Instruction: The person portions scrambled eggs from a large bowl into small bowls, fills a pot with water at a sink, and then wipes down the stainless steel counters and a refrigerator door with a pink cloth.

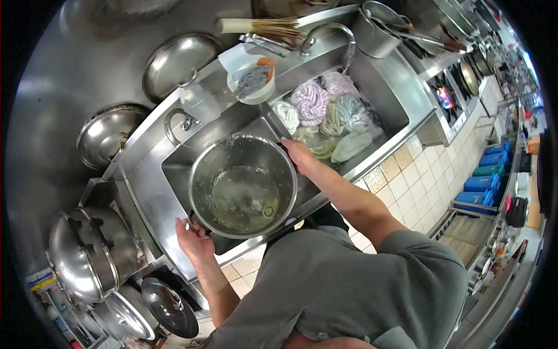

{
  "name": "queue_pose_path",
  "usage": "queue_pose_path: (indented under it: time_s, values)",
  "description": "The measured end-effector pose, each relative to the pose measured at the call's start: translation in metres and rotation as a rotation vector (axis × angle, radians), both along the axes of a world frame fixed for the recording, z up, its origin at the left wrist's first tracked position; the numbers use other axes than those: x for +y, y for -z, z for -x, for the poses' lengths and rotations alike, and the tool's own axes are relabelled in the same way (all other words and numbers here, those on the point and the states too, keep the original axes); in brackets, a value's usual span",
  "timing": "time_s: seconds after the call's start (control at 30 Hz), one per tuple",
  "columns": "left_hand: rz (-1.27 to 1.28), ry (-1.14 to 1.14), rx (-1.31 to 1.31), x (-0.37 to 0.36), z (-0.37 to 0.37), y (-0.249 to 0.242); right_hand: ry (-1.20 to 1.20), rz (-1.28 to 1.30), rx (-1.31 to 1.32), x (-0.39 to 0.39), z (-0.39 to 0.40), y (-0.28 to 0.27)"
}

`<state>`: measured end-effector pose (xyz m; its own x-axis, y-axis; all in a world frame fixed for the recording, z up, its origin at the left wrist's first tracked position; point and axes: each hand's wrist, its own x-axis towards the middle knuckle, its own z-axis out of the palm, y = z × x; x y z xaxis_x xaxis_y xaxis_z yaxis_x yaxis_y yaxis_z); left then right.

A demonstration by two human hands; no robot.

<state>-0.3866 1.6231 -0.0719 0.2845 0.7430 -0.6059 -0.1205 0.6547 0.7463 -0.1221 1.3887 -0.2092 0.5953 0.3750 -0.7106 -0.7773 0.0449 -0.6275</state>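
Stainless steel, brushed and streaked with wet highlights, made up the round, deep pot [244, 227], which was held in or just over the left-hand sink basin [176, 174]. It was gripped at two opposite sides, presumably so that the weight of the water [241, 189] inside would be shared and the rim kept fairly level. By the left hand [196, 239], the near side handle was held in a loosely curled grip, barely open; by the right hand [297, 156], the opposite side was held in a more closed grip, with part of the handle hidden. Whether the base was borne by the basin could not be told. The water was clear to faintly yellowish, its surface broken by ripples and glare. In the adjoining basin [392, 107], soft, twisted cloths [310, 103] in lilac, white, olive and grey were bunched, apparently soaking. A white plastic tub [256, 98] with a tangled grey scourer [251, 81] was set by the divide, probably for easy reach, and domed, polished lids [181, 65] were leaned behind the curved tap [170, 125].
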Motion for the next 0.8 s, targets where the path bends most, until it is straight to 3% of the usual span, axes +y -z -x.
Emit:
queue_pose_path:
  time_s: [0.07,0.13,0.2,0.33,0.37,0.47,0.6,0.8]
  values:
    - [-0.087,0.032,-0.043,-0.022,-0.013,-0.036,-0.012,0.131,-0.213,-0.013,-0.009,-0.044]
    - [-0.136,0.102,-0.085,-0.049,-0.029,-0.07,-0.056,0.131,-0.262,-0.024,-0.03,-0.036]
    - [-0.136,0.098,-0.169,-0.071,-0.045,-0.09,0.031,0.082,-0.077,-0.034,-0.041,-0.04]
    - [-0.053,0.105,-0.284,-0.108,-0.078,-0.115,0.036,-0.138,-0.181,-0.062,-0.075,-0.045]
    - [-0.061,0.153,-0.329,-0.112,-0.082,-0.113,-0.054,-0.292,-0.013,-0.073,-0.085,-0.05]
    - [-0.066,0.134,-0.349,-0.144,-0.106,-0.129,-0.035,-0.225,-0.068,-0.083,-0.108,-0.033]
    - [-0.073,0.147,-0.431,-0.167,-0.12,-0.146,-0.028,-0.226,-0.028,-0.105,-0.118,-0.066]
    - [-0.092,0.243,-0.485,-0.188,-0.127,-0.167,-0.164,-0.174,-0.018,-0.132,-0.138,-0.052]
